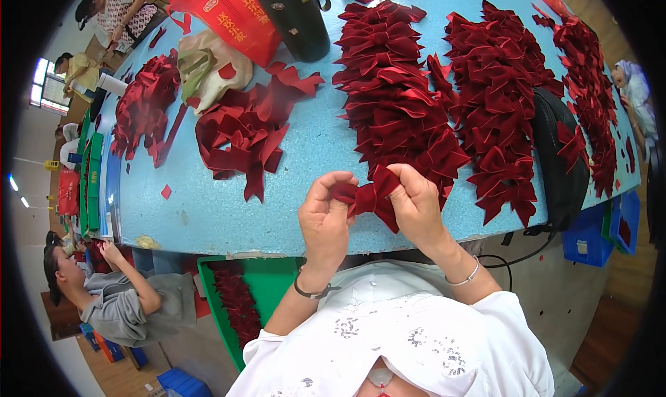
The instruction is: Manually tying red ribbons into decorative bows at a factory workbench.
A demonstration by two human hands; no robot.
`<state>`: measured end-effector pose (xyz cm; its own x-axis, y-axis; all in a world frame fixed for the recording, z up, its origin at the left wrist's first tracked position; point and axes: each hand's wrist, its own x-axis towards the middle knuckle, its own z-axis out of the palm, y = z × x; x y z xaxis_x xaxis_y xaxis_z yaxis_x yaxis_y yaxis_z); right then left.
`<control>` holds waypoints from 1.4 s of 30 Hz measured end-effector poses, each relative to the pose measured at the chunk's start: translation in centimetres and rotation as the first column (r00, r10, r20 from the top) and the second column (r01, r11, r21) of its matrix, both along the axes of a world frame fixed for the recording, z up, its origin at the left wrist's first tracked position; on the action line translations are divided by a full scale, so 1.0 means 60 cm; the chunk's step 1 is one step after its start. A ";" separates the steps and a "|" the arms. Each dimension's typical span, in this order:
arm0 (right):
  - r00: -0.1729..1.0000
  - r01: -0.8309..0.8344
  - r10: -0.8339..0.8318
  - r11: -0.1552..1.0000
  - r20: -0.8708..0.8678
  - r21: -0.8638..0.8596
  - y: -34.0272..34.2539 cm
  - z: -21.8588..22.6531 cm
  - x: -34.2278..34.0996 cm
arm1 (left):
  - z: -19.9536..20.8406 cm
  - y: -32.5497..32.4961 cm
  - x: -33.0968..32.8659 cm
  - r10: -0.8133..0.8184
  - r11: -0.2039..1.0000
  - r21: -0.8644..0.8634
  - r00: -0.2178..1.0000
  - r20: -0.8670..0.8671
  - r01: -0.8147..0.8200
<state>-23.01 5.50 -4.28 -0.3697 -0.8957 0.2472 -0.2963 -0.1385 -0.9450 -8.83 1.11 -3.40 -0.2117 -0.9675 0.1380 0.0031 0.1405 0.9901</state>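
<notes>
A dark red velvet bow (371, 198) is stretched between my two hands just above the table's near edge. My left hand (326, 216) pinches its left loop between thumb and fingers. On the other side, my right hand (417, 204) grips the right loop, thumb in front. Directly beyond lies a long pile of finished red bows (388, 85), laid in overlapping rows. A second bow pile (496, 98) runs alongside to the right. Left of my hands is a heap of loose red ribbon pieces (243, 133).
On the blue table (229, 223) stand a dark tumbler (295, 22), a red bag (225, 15) and a pale cloth bag (215, 67). A black bag (555, 168) hangs over the right edge. Below my left arm is a green bin (267, 282). A co-worker (132, 293) sits at left.
</notes>
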 end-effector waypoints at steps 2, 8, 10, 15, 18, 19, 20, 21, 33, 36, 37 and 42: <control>0.989 -0.110 0.107 0.994 0.102 0.028 -0.005 0.002 -0.009 | 0.016 0.002 0.006 -0.088 0.927 0.323 0.949 -0.303 0.189; 0.963 -0.167 0.148 0.983 0.224 0.070 -0.008 0.013 -0.005 | 0.018 0.006 0.004 -0.086 0.941 0.282 0.941 -0.329 0.185; 0.958 -0.141 0.117 0.987 0.263 0.076 -0.007 0.016 0.001 | 0.017 0.007 0.003 -0.075 0.952 0.250 0.930 -0.361 0.174; 0.944 -0.124 0.107 0.992 0.312 0.033 -0.010 0.011 0.009 | 0.018 0.011 -0.012 0.031 0.953 0.293 0.943 -0.332 0.071; 0.976 -0.106 0.098 0.994 0.193 0.029 -0.010 0.011 0.011 | 0.016 0.010 -0.015 0.097 0.981 0.187 0.953 -0.286 -0.044; 0.976 -0.106 0.099 0.994 0.193 0.028 -0.010 0.010 0.012 | 0.014 0.010 -0.015 0.097 0.981 0.187 0.953 -0.286 -0.044; 0.978 -0.104 0.099 0.994 0.183 0.016 -0.010 0.009 0.013 | 0.011 0.010 -0.015 0.096 0.986 0.155 0.954 -0.285 -0.053; 0.980 -0.102 0.100 0.995 0.174 0.003 -0.011 0.008 0.014 | 0.008 0.010 -0.014 0.094 0.991 0.123 0.954 -0.283 -0.061; 1.000 -0.003 0.006 0.995 0.030 -0.101 -0.008 0.010 0.026 | 0.024 0.008 -0.007 0.106 0.981 0.193 0.922 -0.372 -0.035; 0.999 0.038 -0.036 0.993 0.019 -0.115 -0.004 0.011 0.035 | 0.025 0.009 -0.003 0.095 0.980 0.200 0.909 -0.405 -0.013; 0.998 0.045 -0.041 0.994 0.040 -0.096 -0.003 0.011 0.038 | 0.023 0.008 -0.001 0.100 0.981 0.193 0.908 -0.407 -0.021; 0.993 0.084 -0.075 0.993 0.093 -0.088 0.000 0.001 0.045 | 0.025 0.011 -0.010 0.130 0.985 0.160 0.894 -0.428 -0.067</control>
<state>-20.29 5.50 -4.19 -0.4631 -0.8376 0.2898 -0.2250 -0.2051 -0.9525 -9.41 1.79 -1.92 -0.0631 -0.9963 0.0589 0.4314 0.0260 0.9018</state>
